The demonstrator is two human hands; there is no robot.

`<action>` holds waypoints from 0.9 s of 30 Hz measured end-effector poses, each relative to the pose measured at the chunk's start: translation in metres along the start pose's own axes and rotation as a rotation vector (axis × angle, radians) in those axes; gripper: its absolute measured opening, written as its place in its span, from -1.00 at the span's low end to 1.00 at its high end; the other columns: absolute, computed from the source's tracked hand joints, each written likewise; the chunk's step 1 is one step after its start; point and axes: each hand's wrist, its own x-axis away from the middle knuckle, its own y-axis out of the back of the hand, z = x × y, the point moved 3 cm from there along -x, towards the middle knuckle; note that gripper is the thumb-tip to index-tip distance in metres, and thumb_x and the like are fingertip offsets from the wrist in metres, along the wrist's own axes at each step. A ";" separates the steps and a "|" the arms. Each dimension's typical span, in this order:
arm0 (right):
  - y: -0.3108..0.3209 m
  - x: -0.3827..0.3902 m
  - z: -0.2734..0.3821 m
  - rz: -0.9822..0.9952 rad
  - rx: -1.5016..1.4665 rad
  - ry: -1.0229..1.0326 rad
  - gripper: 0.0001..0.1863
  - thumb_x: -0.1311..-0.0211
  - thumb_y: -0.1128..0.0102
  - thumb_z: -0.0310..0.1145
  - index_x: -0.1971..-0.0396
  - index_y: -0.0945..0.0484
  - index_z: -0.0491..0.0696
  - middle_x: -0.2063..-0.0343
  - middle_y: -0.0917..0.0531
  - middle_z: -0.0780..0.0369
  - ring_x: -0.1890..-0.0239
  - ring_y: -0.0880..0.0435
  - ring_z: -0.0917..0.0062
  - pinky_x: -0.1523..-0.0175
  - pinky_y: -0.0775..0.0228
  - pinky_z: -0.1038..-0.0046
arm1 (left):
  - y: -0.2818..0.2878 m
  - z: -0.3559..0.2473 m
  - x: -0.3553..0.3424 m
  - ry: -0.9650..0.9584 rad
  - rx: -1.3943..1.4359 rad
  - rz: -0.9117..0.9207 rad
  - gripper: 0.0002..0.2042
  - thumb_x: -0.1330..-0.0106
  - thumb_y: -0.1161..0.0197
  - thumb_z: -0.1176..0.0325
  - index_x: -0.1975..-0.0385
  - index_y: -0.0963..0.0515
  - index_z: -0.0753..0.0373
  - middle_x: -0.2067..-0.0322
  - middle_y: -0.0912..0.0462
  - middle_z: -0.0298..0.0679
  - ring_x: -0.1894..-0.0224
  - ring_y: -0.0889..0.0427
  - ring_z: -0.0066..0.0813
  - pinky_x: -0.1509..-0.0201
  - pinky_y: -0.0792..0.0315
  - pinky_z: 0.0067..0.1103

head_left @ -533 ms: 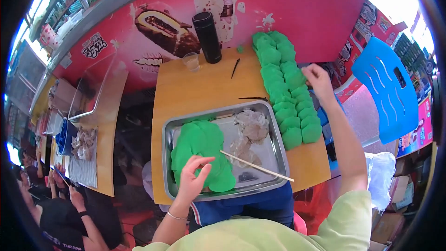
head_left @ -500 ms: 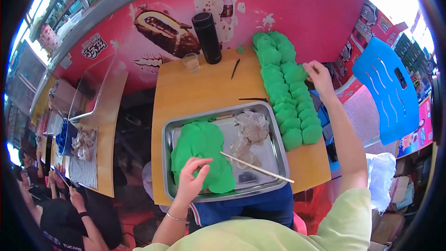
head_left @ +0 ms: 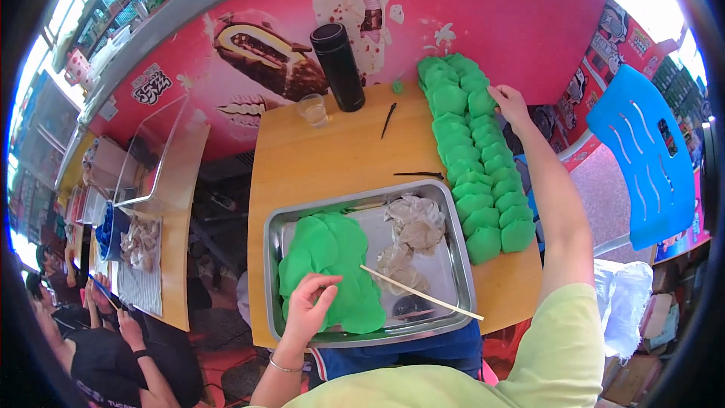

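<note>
In the tray, thin green round pieces (head_left: 328,245) lie in a loose, overlapping heap. My left hand (head_left: 306,311) hovers at the heap's near side, fingers loosely bent and the thumb apart, with nothing visible in it. Two long rows of overlapping green rounds (head_left: 457,153) run along the table's right side. My right hand (head_left: 511,106) is at the right row's far part, its fingertips closed at the edge of one green round piece (head_left: 480,103), which lies over its neighbours. Parts of those fingertips are hidden. A pale wooden stick (head_left: 423,295) leans across the tray's near right part.
The metal tray (head_left: 466,272) also holds crumpled clear plastic (head_left: 415,223). Beyond it on the wooden table are a black bottle (head_left: 337,68), a clear cup (head_left: 312,110) and dark thin strips (head_left: 389,121). A blue chair (head_left: 642,155) stands right; another person (head_left: 113,355) sits left.
My right hand has shifted slightly away from me and left, and the green round at its fingers now lies flatter on the row. My left hand stays over the heap. The view has tilted slightly.
</note>
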 end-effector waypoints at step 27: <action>-0.003 0.201 0.127 0.202 0.002 0.298 -0.62 -0.31 0.01 -0.48 -0.12 -0.32 -0.12 0.17 -0.52 0.20 0.17 -0.50 0.58 0.04 -0.35 0.55 | -0.248 -0.138 0.133 -0.801 0.583 0.641 -0.77 -0.25 -0.14 0.39 0.14 -0.52 0.31 0.23 -0.60 -0.13 0.10 -0.55 -0.20 -0.02 -0.37 -0.39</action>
